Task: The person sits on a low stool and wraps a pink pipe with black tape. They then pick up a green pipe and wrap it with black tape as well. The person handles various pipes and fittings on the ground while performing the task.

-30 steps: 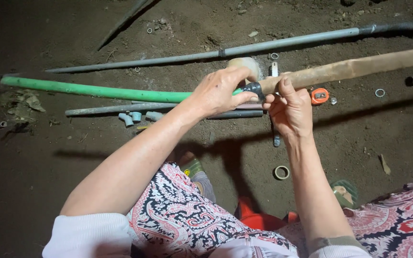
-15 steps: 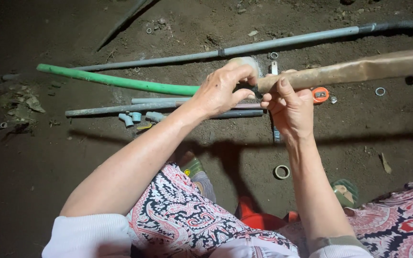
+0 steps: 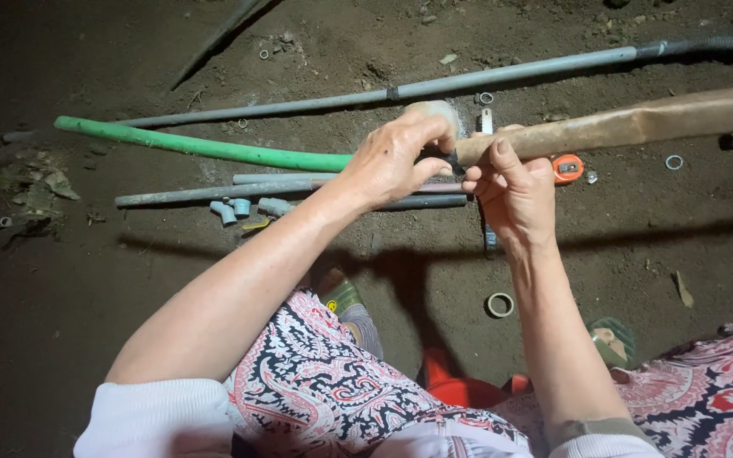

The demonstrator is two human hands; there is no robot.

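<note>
The left hand [image 3: 396, 161] is closed around the near end of a long green plastic pipe [image 3: 197, 146], and the right hand [image 3: 515, 182] is pinched, thumb and fingers together, on the end of a long brown, rust-coloured pipe [image 3: 638, 123]; the two ends meet at a dark joint between the hands, though the fingers hide whether the pipes are actually coupled there. Since half a second ago the green pipe's far end has swung lower and further out to the left of the grip, so it runs flatter, while both hands stay at the joint. Both forearms reach forward from the white sleeves, the left wrist bent with knuckles up, the right hand raised with its thumb on top of the brown pipe. Just behind the right hand, on the dirt floor [image 3: 86, 322], lies a small orange tape measure [image 3: 567, 167]. Beyond the grip a long grey pipe [image 3: 468, 82] crosses the ground; below the left hand lie shorter grey pipes [image 3: 214, 195] and pale blue elbow fittings [image 3: 232, 209]. Nearer the person, below the right wrist, sits a roll of tape [image 3: 500, 304].
</note>
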